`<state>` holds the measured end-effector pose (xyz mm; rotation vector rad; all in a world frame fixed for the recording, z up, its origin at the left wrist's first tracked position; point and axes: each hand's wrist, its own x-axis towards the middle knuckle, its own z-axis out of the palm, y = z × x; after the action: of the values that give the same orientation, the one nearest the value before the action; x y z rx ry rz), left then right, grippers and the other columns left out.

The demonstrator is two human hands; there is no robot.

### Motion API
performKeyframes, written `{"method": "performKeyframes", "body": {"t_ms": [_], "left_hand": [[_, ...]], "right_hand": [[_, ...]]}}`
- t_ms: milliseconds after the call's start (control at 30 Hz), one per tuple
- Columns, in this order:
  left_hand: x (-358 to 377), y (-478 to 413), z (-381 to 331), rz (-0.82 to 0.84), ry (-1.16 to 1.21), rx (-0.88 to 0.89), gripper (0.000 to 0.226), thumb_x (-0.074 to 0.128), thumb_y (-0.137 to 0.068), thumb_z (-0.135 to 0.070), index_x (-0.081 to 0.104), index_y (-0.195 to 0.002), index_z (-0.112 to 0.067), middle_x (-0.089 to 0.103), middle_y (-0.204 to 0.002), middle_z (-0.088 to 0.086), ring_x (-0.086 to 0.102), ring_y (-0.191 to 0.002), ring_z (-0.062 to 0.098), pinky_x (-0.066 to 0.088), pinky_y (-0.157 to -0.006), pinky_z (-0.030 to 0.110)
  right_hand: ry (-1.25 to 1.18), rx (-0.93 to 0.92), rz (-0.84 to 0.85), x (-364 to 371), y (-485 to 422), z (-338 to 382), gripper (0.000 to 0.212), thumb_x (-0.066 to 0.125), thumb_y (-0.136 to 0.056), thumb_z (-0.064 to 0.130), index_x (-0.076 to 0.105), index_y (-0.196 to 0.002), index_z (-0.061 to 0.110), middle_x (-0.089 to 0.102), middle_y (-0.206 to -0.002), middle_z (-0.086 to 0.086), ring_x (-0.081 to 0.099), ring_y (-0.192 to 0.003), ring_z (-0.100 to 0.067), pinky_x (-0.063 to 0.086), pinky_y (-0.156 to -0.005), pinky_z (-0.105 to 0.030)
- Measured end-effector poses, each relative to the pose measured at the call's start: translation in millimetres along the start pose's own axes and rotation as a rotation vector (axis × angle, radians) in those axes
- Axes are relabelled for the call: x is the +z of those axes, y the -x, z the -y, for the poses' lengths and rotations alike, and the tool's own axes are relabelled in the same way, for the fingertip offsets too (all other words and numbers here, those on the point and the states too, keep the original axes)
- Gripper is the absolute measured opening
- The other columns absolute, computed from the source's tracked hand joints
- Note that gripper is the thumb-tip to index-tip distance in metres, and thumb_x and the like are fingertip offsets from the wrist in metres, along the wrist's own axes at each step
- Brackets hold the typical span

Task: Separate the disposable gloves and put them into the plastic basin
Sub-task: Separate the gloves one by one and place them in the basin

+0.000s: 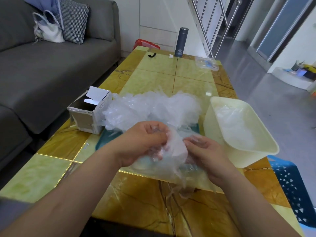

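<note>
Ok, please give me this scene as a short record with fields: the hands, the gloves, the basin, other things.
left hand: grips held gloves
right hand: pinches the same held gloves
glove pile: on table, behind the hands
plastic basin: right of pile, loose gloves inside
cardboard box: left of pile, open
flask: upright, far table end

Bright, even daylight fills the frame, strongest at the upper right, where the floor [253, 82] looks pale and washed out. The glossy table [153, 77] shows broad sheen at upper middle and a small white glint just above the basin [249, 158]. Shadows are soft, darkest at lower left below the sofa [51, 69]. Wide-angle distortion bends the railing [205, 23] at the top edge. The left hand [143, 142], right hand [206, 151] and gloves [172, 151] look slightly smeared.
</note>
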<state>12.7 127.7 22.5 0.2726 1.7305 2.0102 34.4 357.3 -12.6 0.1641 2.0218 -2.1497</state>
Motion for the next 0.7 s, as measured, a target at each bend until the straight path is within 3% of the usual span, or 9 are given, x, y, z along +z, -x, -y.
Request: {"method": "performKeyframes", "body": {"t_ms": [133,200,267,433,533,700], "left_hand": [[2.2,-11.4,25.0,-0.107,-0.299,-0.118,0.022,0.074,-0.096,-0.022,0.072,-0.097,0.000,0.073,-0.077,0.009,0.059,-0.064,0.021,0.049,-0.059,0.029],[3.9,-14.0,28.8,-0.174,-0.284,-0.138,0.026,0.073,-0.096,-0.020,0.068,-0.096,0.005,0.070,-0.075,0.012,0.056,-0.056,0.019,0.044,-0.051,0.022],[3.7,-16.8,29.3,-0.230,-0.261,-0.143,0.022,0.072,-0.097,-0.021,0.067,-0.089,-0.002,0.064,-0.072,0.014,0.051,-0.048,0.016,0.037,-0.044,0.019],[6.2,-21.1,33.2,-0.270,-0.080,-0.119,0.018,0.072,-0.097,-0.024,0.066,-0.086,-0.011,0.060,-0.068,0.010,0.050,-0.051,0.016,0.039,-0.049,0.024],[6.3,-20.7,32.7,-0.299,-0.176,-0.056,0.018,0.071,-0.099,-0.021,0.065,-0.086,-0.009,0.061,-0.064,0.008,0.049,-0.048,0.014,0.042,-0.045,0.023],[-14.1,-24.2,33.0,-0.320,-0.301,-0.034,0.018,0.074,-0.096,-0.026,0.072,-0.099,-0.008,0.069,-0.067,0.004,0.052,-0.049,0.015,0.044,-0.046,0.026]], "right_hand": [[-0.135,0.145,0.183,8.7,2.6,2.8,0.035,0.063,-0.101,0.028,0.071,-0.122,0.003,0.072,-0.121,-0.024,0.070,-0.113,-0.037,0.057,-0.095,-0.044],[-0.164,0.236,0.218,10.7,1.2,3.4,0.053,0.055,-0.102,0.048,0.070,-0.127,0.004,0.070,-0.126,-0.025,0.067,-0.120,-0.038,0.050,-0.107,-0.050],[-0.189,0.253,0.269,11.7,3.2,4.5,0.061,0.050,-0.099,0.058,0.071,-0.127,0.008,0.069,-0.130,-0.021,0.065,-0.125,-0.035,0.048,-0.109,-0.049],[-0.024,0.092,0.285,15.3,10.0,4.1,0.038,0.076,-0.091,0.028,0.073,-0.126,0.014,0.073,-0.126,-0.014,0.068,-0.120,-0.032,0.052,-0.104,-0.049],[-0.059,0.134,0.156,16.8,6.3,1.9,0.029,0.071,-0.094,0.021,0.075,-0.119,0.008,0.075,-0.117,-0.018,0.071,-0.112,-0.035,0.058,-0.090,-0.041],[-0.157,0.214,0.057,12.1,1.1,0.6,0.031,0.059,-0.102,0.021,0.072,-0.120,-0.002,0.073,-0.118,-0.024,0.073,-0.108,-0.036,0.059,-0.090,-0.043]]}}
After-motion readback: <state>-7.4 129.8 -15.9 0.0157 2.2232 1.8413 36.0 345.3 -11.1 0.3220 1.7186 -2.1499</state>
